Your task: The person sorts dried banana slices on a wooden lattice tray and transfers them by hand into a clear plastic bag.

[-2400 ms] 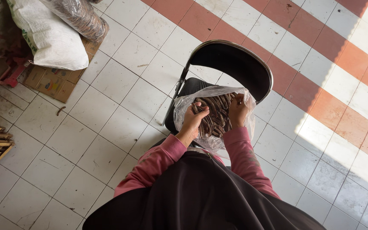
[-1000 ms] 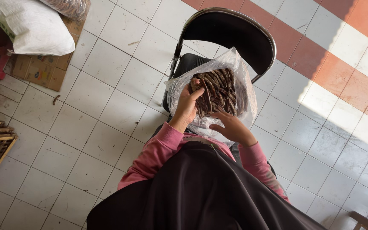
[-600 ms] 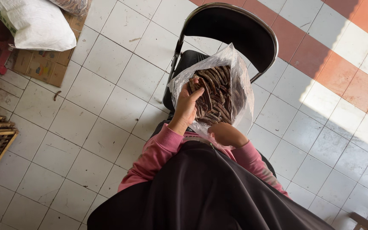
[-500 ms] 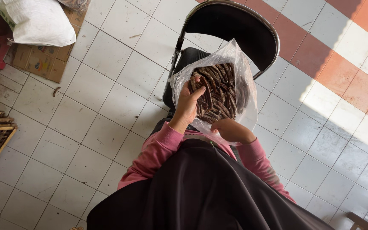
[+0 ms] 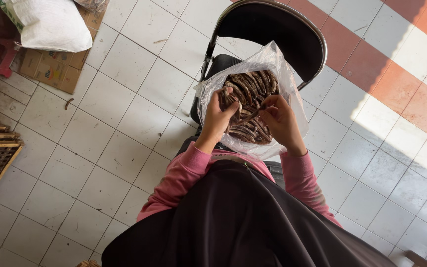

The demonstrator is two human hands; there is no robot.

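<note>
Head view. A clear plastic bag [image 5: 282, 74] filled with dark brown dried pods [image 5: 253, 89] rests on the seat of a black folding chair [image 5: 273, 24] standing on the white tiled floor [image 5: 124, 123]. The left hand [image 5: 218, 118] is closed around a few pods at the bag's mouth; the right hand [image 5: 280, 121] pinches one pod between its fingertips. A white sack [image 5: 50, 24] lies well apart, on flattened cardboard [image 5: 50, 71].

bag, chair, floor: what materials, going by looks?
Bag: thin clear plastic film, glossy; it crinkles, glints, and shows the dark brown strips inside.
Chair: frame looks like chromed metal tube, shiny rim; back appears black vinyl or plastic.
Floor: glazed-looking ceramic tiles, white and terracotta, with grout lines.
</note>
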